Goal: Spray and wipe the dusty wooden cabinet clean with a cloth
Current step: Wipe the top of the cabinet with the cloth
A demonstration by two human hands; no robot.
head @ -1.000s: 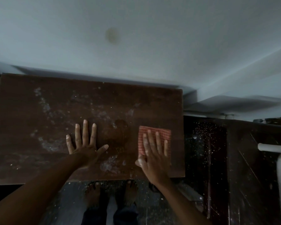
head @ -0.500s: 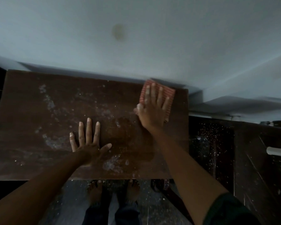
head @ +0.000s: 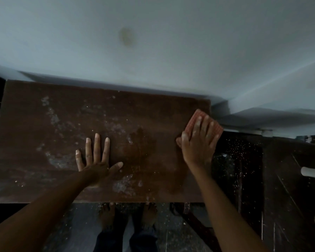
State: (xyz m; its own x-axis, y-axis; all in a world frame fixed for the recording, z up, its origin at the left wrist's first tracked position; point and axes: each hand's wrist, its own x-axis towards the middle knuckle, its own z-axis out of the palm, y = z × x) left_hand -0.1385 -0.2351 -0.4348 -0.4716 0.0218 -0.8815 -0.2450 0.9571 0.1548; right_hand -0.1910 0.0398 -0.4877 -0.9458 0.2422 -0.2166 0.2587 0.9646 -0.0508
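Observation:
The dark wooden cabinet top point(head: 44, 128) fills the middle of the view, with pale dust patches over its left and centre. My left hand point(head: 96, 160) lies flat on it, fingers spread, near the front middle. My right hand point(head: 198, 142) presses a folded red checked cloth point(head: 196, 119) at the cabinet's right edge, fingers straight on top of it; part of the cloth overhangs the edge. No spray bottle is in view.
A pale wall point(head: 153, 42) rises right behind the cabinet. To the right lies a dark dusty floor point(head: 240, 160) and a white plastic rail point(head: 313, 172). My bare feet point(head: 127, 213) stand below the front edge.
My right hand has slid the cloth from the front right to the back edge, then forward and right to the cabinet's right edge. My left hand has stayed flat in place.

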